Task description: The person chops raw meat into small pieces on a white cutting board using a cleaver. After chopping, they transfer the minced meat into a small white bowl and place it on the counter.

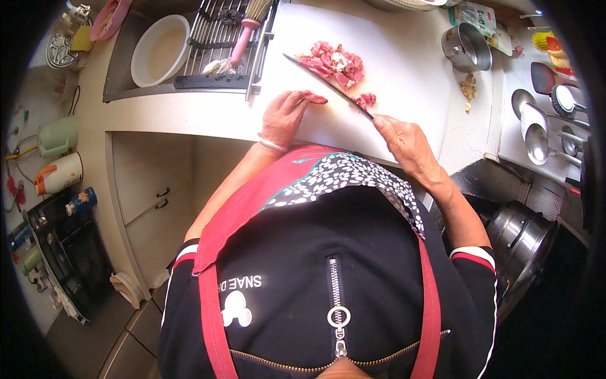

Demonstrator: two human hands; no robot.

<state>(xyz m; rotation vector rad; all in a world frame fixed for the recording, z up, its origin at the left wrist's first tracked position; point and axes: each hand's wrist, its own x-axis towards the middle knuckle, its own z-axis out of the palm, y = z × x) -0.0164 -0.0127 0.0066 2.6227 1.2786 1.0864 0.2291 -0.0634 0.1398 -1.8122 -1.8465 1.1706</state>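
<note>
On a white cutting board point(407, 52) lies a pile of sliced raw meat point(334, 64), with a smaller heap of cut meat point(365, 100) nearer me. My right hand point(405, 142) grips a kitchen knife; its dark, narrow-looking blade point(326, 83) slants up and left between the two heaps, its tip just left of the pile. Fingers of my left hand point(284, 116) hold a strip of raw meat point(315, 97) at the board's near left part. The knife's handle is mostly hidden in my right hand.
To the left, a sink holds a white basin point(161, 51) and a metal rack point(213, 52) bearing a pink-handled brush point(245, 40). A steel pot point(466, 47) and garlic cloves point(468, 90) are right of the board. Ladles point(537, 142) and a large steel pot point(518, 237) are farther right.
</note>
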